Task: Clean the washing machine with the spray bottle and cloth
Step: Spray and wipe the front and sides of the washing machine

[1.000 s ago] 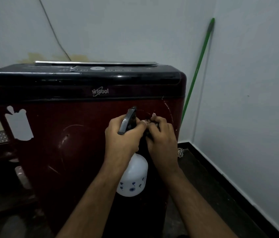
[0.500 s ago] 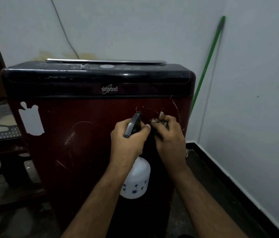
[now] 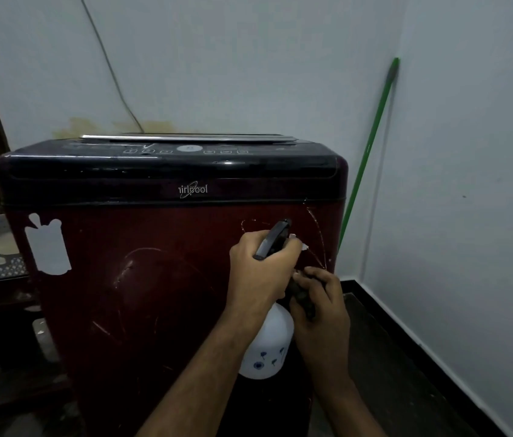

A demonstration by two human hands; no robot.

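Washing machine [image 3: 141, 279]: glossy, scratched maroon box

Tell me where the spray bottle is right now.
Head view, lower centre-right: the spray bottle is gripped by the left hand against the washing machine's maroon front.

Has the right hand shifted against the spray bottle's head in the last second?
Yes. The right hand has dropped from beside the black trigger to the neck of the spray bottle, below the left hand, which stays gripping the head.
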